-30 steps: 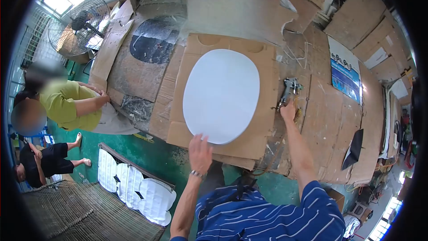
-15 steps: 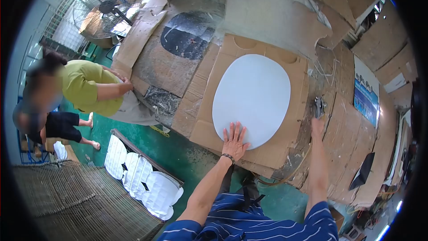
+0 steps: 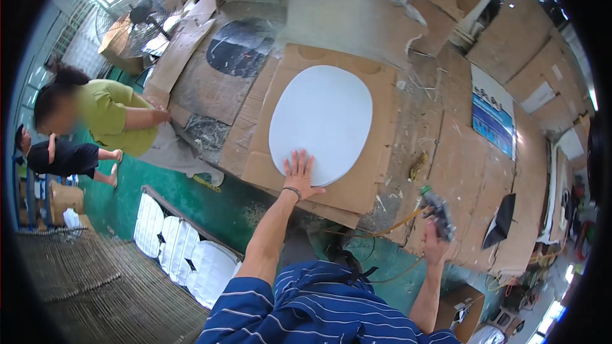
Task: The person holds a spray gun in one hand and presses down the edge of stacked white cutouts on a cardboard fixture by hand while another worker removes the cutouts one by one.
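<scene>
A white rounded panel (image 3: 322, 121) lies flat on a brown cardboard sheet (image 3: 376, 146) on the covered workbench. My left hand (image 3: 301, 178) rests on the panel's lower edge with its fingers spread. In my right hand (image 3: 436, 242), at the bench's front edge, is a metal spray gun (image 3: 437, 213) with a green part at its tip. A yellowish hose runs from the gun toward my waist.
A person in a yellow-green shirt (image 3: 115, 114) stands left of the bench; another in dark clothes (image 3: 64, 158) is behind. White padded pieces (image 3: 182, 251) lie on a rack at lower left. A fan (image 3: 141, 13), a blue printed sheet (image 3: 494, 121) and a black piece (image 3: 500, 222) are around.
My right hand has lifted the spray gun off the bench and brought it nearer to me. My left hand has come onto the panel's lower edge and stays there.
</scene>
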A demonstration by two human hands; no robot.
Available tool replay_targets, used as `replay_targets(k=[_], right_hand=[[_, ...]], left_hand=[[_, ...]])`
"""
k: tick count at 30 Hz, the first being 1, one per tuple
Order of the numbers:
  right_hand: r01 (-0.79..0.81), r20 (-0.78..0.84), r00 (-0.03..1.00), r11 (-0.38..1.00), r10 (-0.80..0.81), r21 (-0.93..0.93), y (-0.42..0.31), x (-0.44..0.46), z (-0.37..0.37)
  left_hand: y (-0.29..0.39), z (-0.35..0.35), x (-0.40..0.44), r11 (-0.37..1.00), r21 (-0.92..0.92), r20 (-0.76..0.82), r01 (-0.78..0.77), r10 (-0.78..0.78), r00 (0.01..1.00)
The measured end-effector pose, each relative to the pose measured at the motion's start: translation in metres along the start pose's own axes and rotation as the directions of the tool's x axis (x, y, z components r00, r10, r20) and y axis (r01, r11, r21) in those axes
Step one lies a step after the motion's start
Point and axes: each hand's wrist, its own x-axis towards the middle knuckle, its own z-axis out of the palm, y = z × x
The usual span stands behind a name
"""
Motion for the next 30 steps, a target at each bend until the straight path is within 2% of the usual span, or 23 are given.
replay_targets(k=[2, 3, 4, 5, 6, 7, 8, 9, 10, 11, 12, 13, 14, 16, 18, 20, 21, 26, 28, 30], right_hand=[[0.043, 0.092, 0.995, 0.983, -0.027, -0.179, -0.042, -0.043, 0.001], [0.035, 0.067, 0.997, 0.982, -0.023, -0.186, -0.06, -0.059, 0.004], [0.177, 0.09, 0.983, 0.962, -0.161, -0.207, -0.078, -0.071, 0.009], [0.312, 0.117, 0.949, 0.922, -0.292, -0.229, -0.091, -0.085, 0.011], [0.302, 0.088, 0.953, 0.921, -0.289, -0.247, -0.096, -0.1, 0.011], [0.298, 0.101, 0.954, 0.933, -0.282, -0.204, -0.099, -0.115, 0.011], [0.293, 0.119, 0.954, 0.943, -0.277, -0.159, -0.105, -0.127, 0.015], [0.213, 0.103, 0.973, 0.976, -0.209, -0.037, -0.127, -0.14, 0.025], [0.202, 0.09, 0.976, 0.978, -0.197, -0.049, -0.132, -0.15, 0.03], [0.131, 0.094, 0.987, 0.991, -0.131, 0.004, -0.135, -0.161, 0.034], [0.06, 0.102, 0.993, 0.996, -0.066, 0.061, -0.138, -0.172, 0.038], [0.048, 0.159, 0.986, 0.998, -0.054, 0.041, -0.142, -0.179, 0.039], [0.04, 0.156, 0.987, 0.999, -0.045, 0.033, -0.146, -0.185, 0.039], [0.013, 0.249, 0.968, 1.0, -0.006, -0.025, -0.151, -0.193, 0.039], [0.063, 0.296, 0.954, 0.997, -0.049, -0.038, -0.148, -0.196, 0.033], [0.041, 0.323, 0.946, 0.999, -0.034, -0.017, -0.145, -0.199, 0.032], [0.137, 0.32, 0.94, 0.99, -0.119, -0.034, -0.142, -0.198, 0.032], [0.161, 0.319, 0.937, 0.986, -0.14, -0.041, -0.143, -0.206, 0.021], [0.16, 0.332, 0.934, 0.985, -0.13, -0.063, -0.147, -0.21, 0.021], [0.174, 0.339, 0.93, 0.982, -0.138, -0.077, -0.149, -0.215, 0.023]], left_hand=[[-0.003, 0.004, 0.0, 1.0, -0.002, -0.017, 0.014, -0.014, 1.0], [0.0, -0.006, -0.003, 1.0, -0.004, 0.019, 0.021, -0.021, 1.0], [0.0, -0.005, -0.005, 1.0, -0.008, 0.029, -0.009, 0.01, 1.0], [-0.001, -0.004, -0.007, 0.998, -0.06, -0.019, -0.018, 0.017, 1.0], [-0.004, -0.006, -0.004, 0.993, -0.112, -0.075, -0.031, 0.023, 0.997], [-0.01, -0.005, -0.006, 0.986, -0.145, -0.199, -0.078, 0.048, 0.979], [-0.018, -0.003, -0.01, 0.995, -0.092, -0.362, -0.023, -0.012, 0.932], [-0.026, 0.0, -0.011, 0.998, -0.054, -0.516, 0.046, -0.067, 0.854], [-0.03, -0.003, -0.016, 0.914, -0.394, -0.571, 0.098, -0.328, 0.752], [-0.036, -0.004, -0.023, 0.718, -0.689, -0.514, 0.103, -0.583, 0.63], [-0.051, 0.001, -0.022, 0.72, -0.686, -0.505, 0.105, -0.575, 0.644], [-0.067, 0.009, -0.011, 0.532, -0.79, -0.181, 0.304, -0.676, 0.714], [-0.074, 0.016, -0.007, 0.322, -0.793, 0.17, 0.518, -0.699, 0.695], [-0.066, 0.012, -0.007, 0.255, -0.842, 0.163, 0.475, -0.719, 0.676], [-0.055, 0.014, -0.015, 0.175, -0.893, 0.15, 0.414, -0.753, 0.641], [-0.056, 0.012, -0.012, -0.024, -0.909, 0.319, 0.416, -0.682, 0.658], [-0.058, 0.006, -0.012, -0.054, -0.906, 0.349, 0.42, -0.657, 0.668], [-0.069, -0.002, -0.014, -0.01, -0.884, 0.379, 0.467, -0.601, 0.704], [-0.076, -0.007, -0.009, 0.09, -0.885, 0.265, 0.457, -0.71, 0.652], [-0.083, -0.009, -0.006, 0.11, -0.886, 0.245, 0.45, -0.713, 0.657]])
